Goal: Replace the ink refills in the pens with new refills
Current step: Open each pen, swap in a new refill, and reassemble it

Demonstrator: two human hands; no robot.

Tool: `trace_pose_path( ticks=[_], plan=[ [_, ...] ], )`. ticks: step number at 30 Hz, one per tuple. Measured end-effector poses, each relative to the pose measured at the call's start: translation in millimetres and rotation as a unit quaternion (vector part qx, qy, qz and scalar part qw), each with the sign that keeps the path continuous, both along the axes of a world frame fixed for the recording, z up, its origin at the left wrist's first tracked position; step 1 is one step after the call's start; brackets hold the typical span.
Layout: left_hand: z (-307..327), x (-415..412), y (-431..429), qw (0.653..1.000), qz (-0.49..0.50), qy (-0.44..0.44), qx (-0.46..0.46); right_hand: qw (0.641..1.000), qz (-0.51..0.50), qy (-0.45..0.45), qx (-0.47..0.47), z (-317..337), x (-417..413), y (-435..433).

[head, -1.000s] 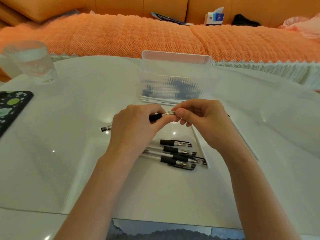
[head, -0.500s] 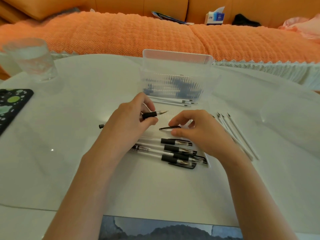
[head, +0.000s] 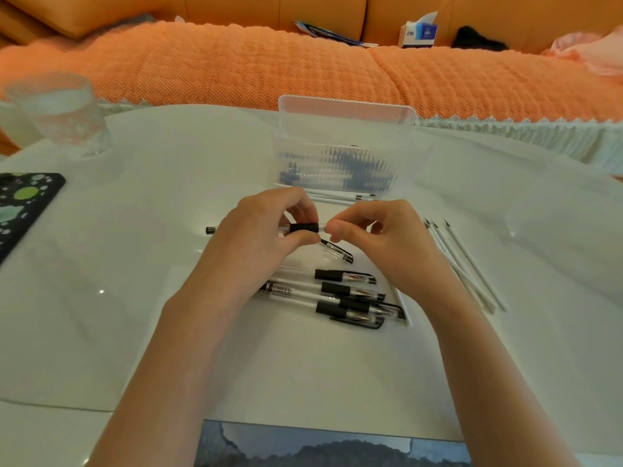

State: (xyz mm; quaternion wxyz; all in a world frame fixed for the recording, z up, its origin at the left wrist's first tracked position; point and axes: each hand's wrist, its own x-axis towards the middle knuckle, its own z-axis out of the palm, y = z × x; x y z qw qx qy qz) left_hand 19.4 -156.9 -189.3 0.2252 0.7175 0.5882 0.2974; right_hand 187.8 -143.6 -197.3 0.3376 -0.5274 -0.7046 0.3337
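Currently my left hand is wrapped round the pen at and just behind its black rubber sleeve. My right hand pinches the pen's front end between thumb and forefinger. Both hands are therefore clamped on the same pen, close together, just above the counter.

Handling, as I judge it:
- The pen is light and stiff.
- The clear barrel is smooth and likely slippery, so the rubber sleeve is the correct place to hold.
- The front piece is small and calls for a fingertip pinch only.
- The refill inside is thin; an off-axis pull could bend it.

Orientation: the long axis runs left to right, roughly parallel to the near counter edge. The tail end projects past my left hand on the left, and the writing end points right into my right fingertips.

A loose cap lies on the counter just below my right fingertips. Nearer to me is a cluster of other pens, caps toward the right. White refills lie at the right, tips pointing away from me. Beyond the hands stands a clear box.
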Motion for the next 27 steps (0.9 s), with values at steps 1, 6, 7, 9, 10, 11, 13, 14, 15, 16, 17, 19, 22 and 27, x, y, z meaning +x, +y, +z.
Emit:
trace_pose_path(
  ticks=[1,6,7,9,10,11,13,14,15,16,17,19,22,27],
  plan=[
    [-0.3,-0.7,0.6,1.000,-0.006,-0.002,0.005,1.000,0.000,0.004,0.002,0.3,0.4,0.5],
    [-1.5,-2.9,1.4,1.000,-0.008,-0.011,-0.001,1.000,-0.003,0.011,0.010,0.3,2.1,1.5],
    [-1.0,-2.7,0.8,1.000,-0.005,-0.013,-0.003,1.000,-0.004,0.011,0.012,0.2,2.4,1.5],
    [1.4,-1.8,-0.6,1.000,-0.006,-0.025,-0.008,1.000,-0.005,0.012,0.015,-0.1,3.2,1.5],
    [2.3,-1.3,-1.3,1.000,-0.007,-0.027,-0.013,1.000,-0.006,0.014,0.015,0.0,3.7,1.4],
    [2.9,-1.0,-1.8,1.000,-0.007,-0.022,-0.016,1.000,-0.006,0.016,0.014,0.0,4.1,1.2],
    [2.7,-1.1,-2.1,1.000,-0.006,-0.008,-0.007,1.000,-0.003,0.019,0.014,1.0,4.4,1.0],
    [2.6,-1.5,-2.0,1.000,-0.003,-0.006,0.002,1.000,-0.002,0.019,0.013,1.3,4.4,1.0],
    [2.4,-2.0,-2.0,1.000,0.002,-0.007,0.009,1.000,-0.002,0.018,0.011,1.7,4.6,1.0],
    [2.2,-2.6,-1.9,1.000,0.005,-0.009,0.012,1.000,-0.002,0.019,0.010,1.9,4.6,1.0],
    [2.1,-3.2,-1.7,1.000,0.005,-0.014,0.008,1.000,-0.004,0.019,0.009,2.0,4.9,1.0],
    [2.1,-4.1,-1.6,1.000,0.000,-0.026,-0.013,1.000,-0.009,0.019,0.011,1.6,5.6,1.3],
    [2.5,-4.4,-2.0,0.999,-0.011,-0.045,-0.029,1.000,-0.016,0.018,0.012,1.0,6.5,1.9],
    [4.0,-5.6,-1.7,0.999,-0.004,-0.025,-0.023,1.000,-0.015,0.014,0.013,0.8,5.9,2.9]
  ],
)
